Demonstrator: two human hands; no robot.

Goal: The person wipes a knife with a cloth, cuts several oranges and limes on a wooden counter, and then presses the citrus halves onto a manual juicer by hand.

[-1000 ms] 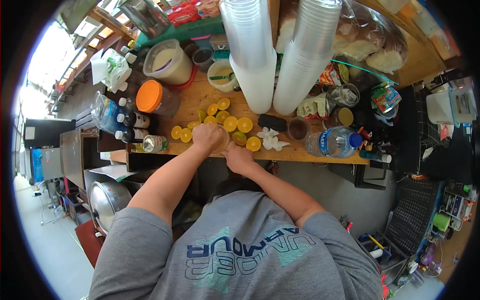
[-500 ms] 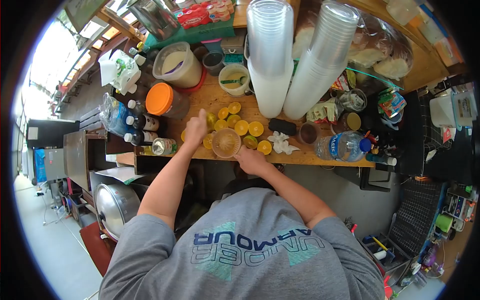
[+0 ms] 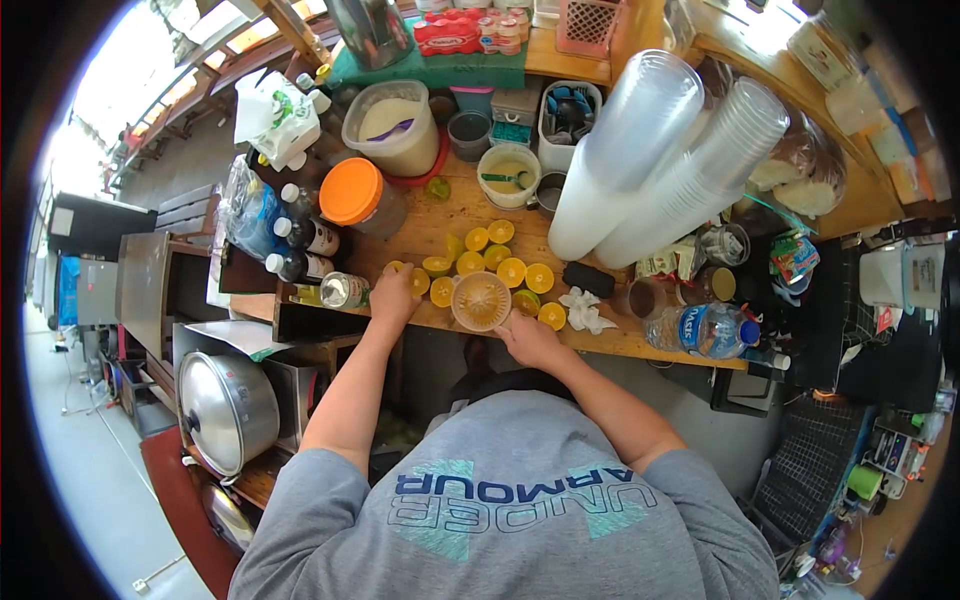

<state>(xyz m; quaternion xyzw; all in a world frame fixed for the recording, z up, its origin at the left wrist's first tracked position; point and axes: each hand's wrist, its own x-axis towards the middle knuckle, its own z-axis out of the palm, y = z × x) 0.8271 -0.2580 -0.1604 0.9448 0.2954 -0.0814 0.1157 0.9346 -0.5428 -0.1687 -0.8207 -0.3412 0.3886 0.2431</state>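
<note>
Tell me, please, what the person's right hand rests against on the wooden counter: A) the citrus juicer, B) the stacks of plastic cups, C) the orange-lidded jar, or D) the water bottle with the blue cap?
A: the right hand sits at the near rim of the citrus juicer, while the left hand is over the halved fruit beside it.

A round, pale orange citrus juicer (image 3: 481,300) stands upright at the near edge of the wooden counter (image 3: 440,215), its ribbed cone pointing up. Halved oranges (image 3: 511,271) lie cut side up, scattered just behind and beside it. One half (image 3: 418,281) lies at the juicer's left, possibly touching fingers, though too small to tell.
</note>
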